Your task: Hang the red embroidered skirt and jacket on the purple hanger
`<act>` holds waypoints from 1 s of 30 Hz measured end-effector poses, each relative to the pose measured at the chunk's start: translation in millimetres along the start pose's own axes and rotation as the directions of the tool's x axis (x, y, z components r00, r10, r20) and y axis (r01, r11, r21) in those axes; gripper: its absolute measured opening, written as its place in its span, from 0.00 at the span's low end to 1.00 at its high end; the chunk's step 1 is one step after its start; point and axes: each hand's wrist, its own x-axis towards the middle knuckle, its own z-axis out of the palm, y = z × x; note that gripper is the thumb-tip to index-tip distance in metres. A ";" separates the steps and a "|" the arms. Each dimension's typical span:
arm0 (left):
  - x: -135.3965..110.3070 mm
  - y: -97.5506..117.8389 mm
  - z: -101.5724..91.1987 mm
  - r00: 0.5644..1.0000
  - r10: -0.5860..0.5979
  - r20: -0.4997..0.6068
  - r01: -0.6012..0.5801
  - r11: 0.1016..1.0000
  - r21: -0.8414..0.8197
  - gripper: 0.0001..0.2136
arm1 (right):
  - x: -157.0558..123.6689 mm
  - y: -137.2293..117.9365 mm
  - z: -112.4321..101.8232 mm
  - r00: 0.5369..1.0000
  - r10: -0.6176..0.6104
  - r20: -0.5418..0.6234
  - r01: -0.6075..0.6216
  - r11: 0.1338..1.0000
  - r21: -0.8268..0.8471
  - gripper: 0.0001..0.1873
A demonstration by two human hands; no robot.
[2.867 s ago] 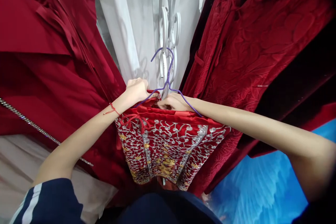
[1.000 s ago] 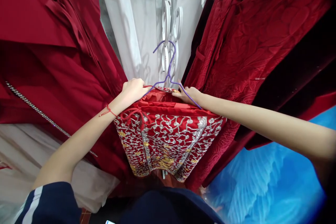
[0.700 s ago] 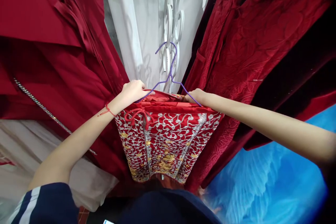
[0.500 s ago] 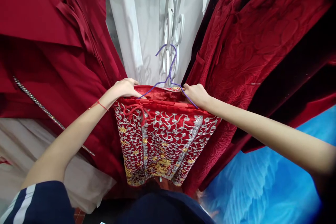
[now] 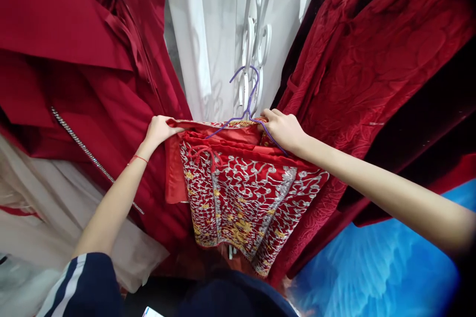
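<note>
red embroidered skirt [image 5: 245, 198]: left hand [image 5: 159, 130], right hand [image 5: 283, 129] grips clamped on waistband corners, robes crowding.

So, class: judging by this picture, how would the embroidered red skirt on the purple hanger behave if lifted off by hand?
Probably floppy: the embroidered skirt sags in folds below the purple hanger, and its edge droops beside the left hand. The dense silver and gold stitching likely makes it heavyish. The satin waistband by the right hand looks slippery.

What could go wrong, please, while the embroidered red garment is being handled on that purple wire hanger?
The embroidered red garment hangs unevenly, so it may slide off the thin purple wire hanger. The left hand pulls one edge sideways, which could strain the red drawstring bow or snag the silver embroidery.
</note>
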 end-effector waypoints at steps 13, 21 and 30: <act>-95.9 48.1 -106.4 0.917 0.393 0.065 -0.385 0.834 0.394 0.23 | 3.8 14.3 5.6 0.982 0.012 0.187 0.010 0.993 -0.115 0.21; -173.6 140.8 -59.7 0.846 0.519 0.124 -0.527 0.779 0.338 0.16 | -4.3 19.5 20.3 0.976 0.154 0.152 -0.148 0.988 -0.046 0.20; -135.9 153.7 -17.6 0.907 0.418 -0.048 -0.418 0.881 -0.222 0.13 | -1.0 25.7 31.5 0.965 0.241 0.101 -0.248 0.966 0.073 0.20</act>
